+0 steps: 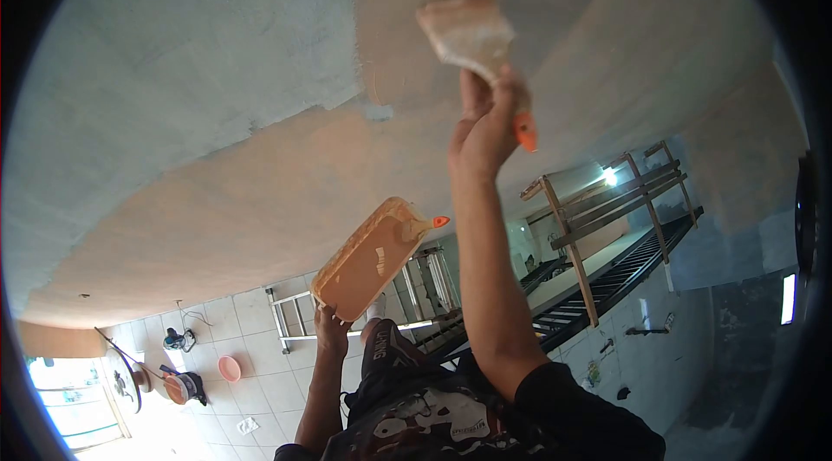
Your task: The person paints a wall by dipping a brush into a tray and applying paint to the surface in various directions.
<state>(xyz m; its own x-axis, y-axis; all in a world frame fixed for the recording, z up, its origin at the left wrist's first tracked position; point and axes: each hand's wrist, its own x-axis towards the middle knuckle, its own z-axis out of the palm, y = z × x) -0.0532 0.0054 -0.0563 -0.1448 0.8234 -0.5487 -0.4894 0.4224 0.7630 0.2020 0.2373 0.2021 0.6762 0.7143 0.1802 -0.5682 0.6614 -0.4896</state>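
Observation:
My right hand (490, 119) is raised in front of me, its fingers wrapped round the handle of a wide paintbrush (472, 32). The bristle end points up and left, close to the peach-and-grey painted surface (390, 132), and the orange handle tip sticks out below my fist. Lower down, my left hand (330, 327) grips the near end of a long paint tray (351, 240) that holds peach-coloured paint. A second brush (425, 225) with an orange handle tip rests across the tray's far right corner.
Below stands a metal ladder (299, 314) on the tiled floor (251, 322). To the right are a wooden railing (572, 236) and a black metal staircase (598, 279). A pink basin (229, 368) and a bucket (178, 388) sit at lower left.

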